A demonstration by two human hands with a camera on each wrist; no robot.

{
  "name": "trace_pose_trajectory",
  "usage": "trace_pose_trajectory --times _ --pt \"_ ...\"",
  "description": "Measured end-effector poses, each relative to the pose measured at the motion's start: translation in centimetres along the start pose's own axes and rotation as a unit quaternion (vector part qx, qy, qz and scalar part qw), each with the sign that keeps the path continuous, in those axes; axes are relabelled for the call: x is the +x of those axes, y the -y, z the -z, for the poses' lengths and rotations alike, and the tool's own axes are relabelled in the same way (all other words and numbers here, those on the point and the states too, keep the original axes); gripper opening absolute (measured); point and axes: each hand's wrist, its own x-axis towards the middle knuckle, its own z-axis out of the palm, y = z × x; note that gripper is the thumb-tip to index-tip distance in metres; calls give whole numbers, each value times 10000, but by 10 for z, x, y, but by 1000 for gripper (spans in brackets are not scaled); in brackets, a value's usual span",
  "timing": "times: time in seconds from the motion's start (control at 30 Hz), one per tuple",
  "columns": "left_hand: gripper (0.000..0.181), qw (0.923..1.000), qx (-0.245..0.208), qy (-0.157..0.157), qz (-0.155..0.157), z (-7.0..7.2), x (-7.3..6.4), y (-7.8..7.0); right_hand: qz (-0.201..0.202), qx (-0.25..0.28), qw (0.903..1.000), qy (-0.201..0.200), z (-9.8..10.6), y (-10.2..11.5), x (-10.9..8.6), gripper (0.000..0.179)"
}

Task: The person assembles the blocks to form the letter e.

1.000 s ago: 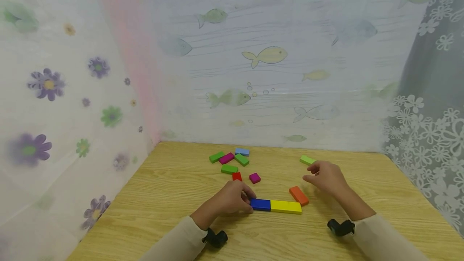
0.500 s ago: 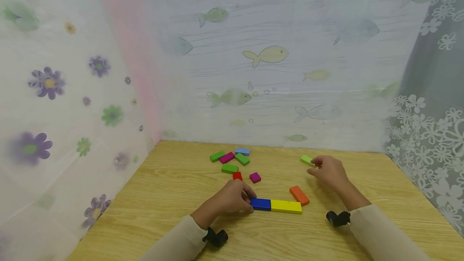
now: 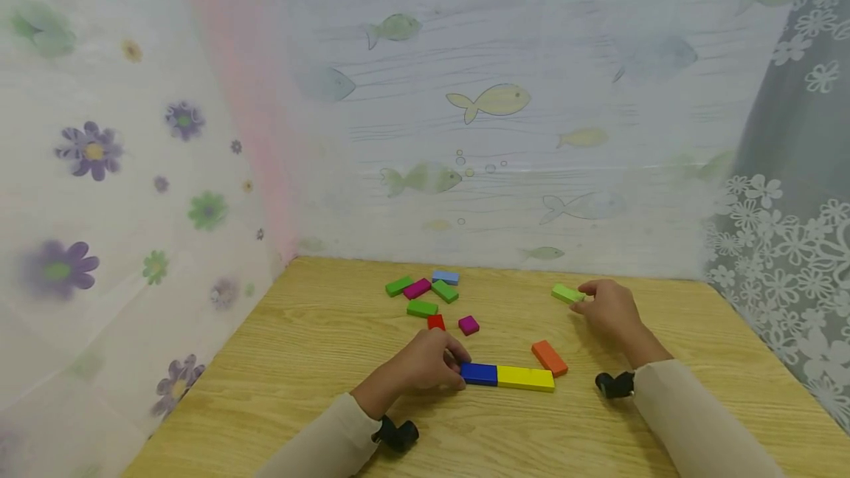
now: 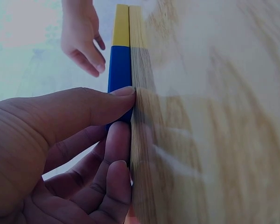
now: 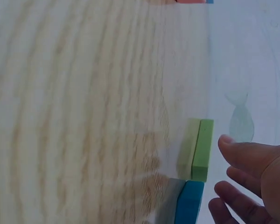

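Observation:
My left hand pinches the left end of a dark blue block between thumb and fingers. That block lies end to end with a longer yellow block; the left wrist view shows the thumb across the blue block's side. At the right, my right hand is at the right end of a light green block, thumb and fingers apart. In the right wrist view a teal-blue block lies right beside the light green one; the hand hides it in the head view.
An orange block lies just behind the yellow one. A magenta square block and a red block lie behind my left hand. Farther back are several green blocks, a magenta block and a light blue block.
My right hand has moved away from me and slightly right, from in front of the light green block to its right end. My left hand stays on the blue block.

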Motion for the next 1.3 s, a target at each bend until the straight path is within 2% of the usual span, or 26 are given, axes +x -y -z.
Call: trace_pose_trajectory --times 0.3,1.03,1.3 --pt "29 10000 -73 22 -10 0 0 0 -240 -131 9994 207 0 -3 6 55" --pt "28 10000 -43 18 43 1 0 -1 -42 -448 9989 144 -3 -4 11 49" --pt "28 10000 -44 27 42 1 0 0 -55 -537 9983 204 -2 -2 10 39"
